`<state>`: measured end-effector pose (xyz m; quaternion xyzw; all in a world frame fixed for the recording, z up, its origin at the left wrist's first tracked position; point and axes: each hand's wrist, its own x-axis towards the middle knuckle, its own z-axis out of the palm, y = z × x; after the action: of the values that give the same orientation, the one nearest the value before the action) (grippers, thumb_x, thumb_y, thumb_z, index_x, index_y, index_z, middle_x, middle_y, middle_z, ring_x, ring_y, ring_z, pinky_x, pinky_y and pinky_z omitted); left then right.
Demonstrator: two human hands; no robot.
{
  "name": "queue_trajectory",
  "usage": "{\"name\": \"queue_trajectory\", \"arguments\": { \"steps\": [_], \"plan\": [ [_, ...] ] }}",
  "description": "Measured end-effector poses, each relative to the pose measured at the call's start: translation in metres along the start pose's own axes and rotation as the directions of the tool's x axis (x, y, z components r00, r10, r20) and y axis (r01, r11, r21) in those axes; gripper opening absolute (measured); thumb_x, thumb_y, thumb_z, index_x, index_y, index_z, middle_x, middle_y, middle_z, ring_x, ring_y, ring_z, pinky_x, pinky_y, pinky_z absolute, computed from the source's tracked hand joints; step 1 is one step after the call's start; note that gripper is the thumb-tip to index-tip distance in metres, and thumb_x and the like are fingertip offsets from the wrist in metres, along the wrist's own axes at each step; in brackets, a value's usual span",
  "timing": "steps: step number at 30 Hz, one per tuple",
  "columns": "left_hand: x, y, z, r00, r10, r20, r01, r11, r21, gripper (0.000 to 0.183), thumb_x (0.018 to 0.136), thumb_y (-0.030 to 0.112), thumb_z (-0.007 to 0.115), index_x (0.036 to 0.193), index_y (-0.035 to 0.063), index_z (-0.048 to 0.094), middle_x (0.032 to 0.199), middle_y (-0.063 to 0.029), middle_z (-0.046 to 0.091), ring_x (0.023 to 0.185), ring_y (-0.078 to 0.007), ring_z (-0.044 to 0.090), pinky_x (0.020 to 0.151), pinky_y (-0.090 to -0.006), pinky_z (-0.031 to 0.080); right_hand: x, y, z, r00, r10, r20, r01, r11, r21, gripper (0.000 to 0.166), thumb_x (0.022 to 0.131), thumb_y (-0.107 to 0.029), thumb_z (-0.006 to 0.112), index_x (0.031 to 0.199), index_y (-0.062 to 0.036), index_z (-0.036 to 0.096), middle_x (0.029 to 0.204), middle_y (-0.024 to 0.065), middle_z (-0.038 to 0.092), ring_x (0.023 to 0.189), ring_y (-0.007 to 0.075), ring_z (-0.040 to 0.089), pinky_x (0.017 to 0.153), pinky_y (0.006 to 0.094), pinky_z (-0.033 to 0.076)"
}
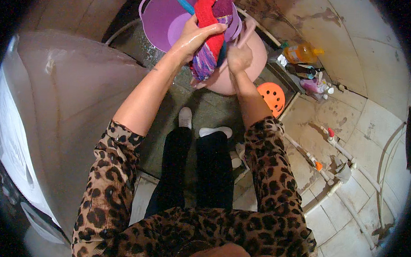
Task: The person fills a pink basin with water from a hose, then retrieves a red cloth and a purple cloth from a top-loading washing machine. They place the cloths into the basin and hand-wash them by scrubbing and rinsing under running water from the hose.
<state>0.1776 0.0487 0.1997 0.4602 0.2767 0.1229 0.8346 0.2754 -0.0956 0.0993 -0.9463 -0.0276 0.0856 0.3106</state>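
My left hand (195,34) is wrapped around a bundle of wet-looking knitted cloth, its thumb across the front. One part of the bundle is a red cloth (209,9); below it hangs a purple-and-white streaked cloth (204,62). Behind them stands a purple plastic tub (155,16) with a loop handle. A blue ribbed hose (183,3) runs over into it. To the right, my right hand (240,56) is closed on the rim or handle of a pink plastic tub (255,52), which looks tilted. The cloth and hands hide part of both tubs.
A perforated orange plastic piece (271,97) lies right of the pink tub. Along the wall stand an orange bottle (301,53), a dark bottle (301,70) and a purple bottle (314,86). Pipes with a red valve handle (330,132) cross the tiles. The floor (152,103) is wet.
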Motion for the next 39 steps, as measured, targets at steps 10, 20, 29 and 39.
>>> {"name": "queue_trajectory", "arguments": {
  "steps": [10, 20, 29, 39],
  "plan": [
    [0.012, 0.02, -0.048, 0.996, 0.043, -0.077, -0.051, 0.993, -0.111, 0.043, 0.076, 0.02, 0.077, 0.111, 0.0037, 0.056, 0.093, -0.004, 0.061, 0.082, -0.0145, 0.06, 0.073, -0.0307, 0.051, 0.062, -0.056, 0.013, 0.966, -0.195, 0.17, 0.241, 0.917, -0.319, 0.027, 0.076, -0.016, 0.059, 0.092, 0.0025, 0.068, 0.093, 0.0271, 0.066, 0.091, 0.0409, 0.064, 0.085, 0.0465, 0.049],
    [0.015, 0.007, -0.044, 0.997, 0.011, -0.082, -0.017, 0.998, -0.067, 0.047, 0.076, 0.021, 0.077, 0.113, 0.0027, 0.055, 0.096, -0.0053, 0.062, 0.083, -0.0156, 0.061, 0.073, -0.0314, 0.051, 0.092, -0.01, 0.027, 0.782, -0.484, 0.393, 0.622, 0.564, -0.543, 0.015, 0.085, -0.01, 0.052, 0.092, 0.0025, 0.057, 0.084, 0.0239, 0.068, 0.075, 0.0371, 0.068, 0.066, 0.0459, 0.055],
    [0.017, 0.002, -0.026, 0.995, 0.011, -0.1, -0.016, 0.999, -0.04, 0.045, 0.077, 0.018, 0.076, 0.113, 0.0024, 0.055, 0.097, -0.0044, 0.062, 0.083, -0.0146, 0.061, 0.074, -0.0299, 0.051, 0.09, -0.022, 0.013, 0.687, -0.52, 0.507, 0.727, 0.491, -0.48, 0.011, 0.082, -0.006, 0.054, 0.091, -0.0005, 0.054, 0.083, 0.0226, 0.067, 0.079, 0.0376, 0.068, 0.069, 0.045, 0.055],
    [0.068, -0.019, 0.005, 0.97, 0.113, -0.215, -0.164, 0.957, -0.238, 0.042, 0.081, 0.013, 0.072, 0.117, 0.0051, 0.051, 0.101, -0.0037, 0.06, 0.087, -0.0143, 0.059, 0.077, -0.0314, 0.05, 0.099, 0.114, -0.019, 0.985, -0.172, -0.006, 0.171, 0.975, 0.145, 0.036, 0.073, -0.013, 0.061, 0.106, 0.0018, 0.059, 0.083, 0.0192, 0.067, 0.083, 0.0385, 0.066, 0.075, 0.0445, 0.051]
  ]
}}
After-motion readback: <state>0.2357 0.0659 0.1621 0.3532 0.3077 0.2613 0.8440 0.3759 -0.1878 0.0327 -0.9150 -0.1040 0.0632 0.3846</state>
